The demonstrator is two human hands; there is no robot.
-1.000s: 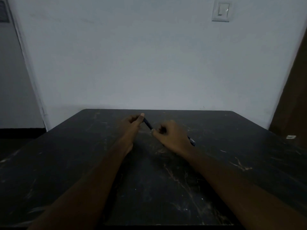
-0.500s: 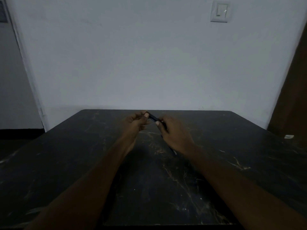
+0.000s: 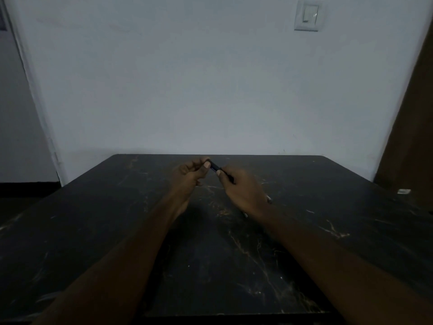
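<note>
A thin dark pen (image 3: 214, 167) is held between both hands above the far middle of the black marbled table (image 3: 234, 254). My left hand (image 3: 188, 175) pinches the pen's upper left end with thumb and curled fingers. My right hand (image 3: 243, 190) grips the pen's shaft, and the pen's light tip pokes out past that hand's right side. Most of the shaft is hidden inside my right hand.
A white wall (image 3: 210, 90) rises right behind the table's far edge, with a light switch (image 3: 308, 16) at its upper right. A brown door (image 3: 414, 127) stands at the right, and a small white object (image 3: 404, 191) lies by the table's right side.
Both hands lifted the pen slightly and drew closer together. My left fingers curled tighter round the pen's end, and my right hand turned so the pen's rear end swung.
</note>
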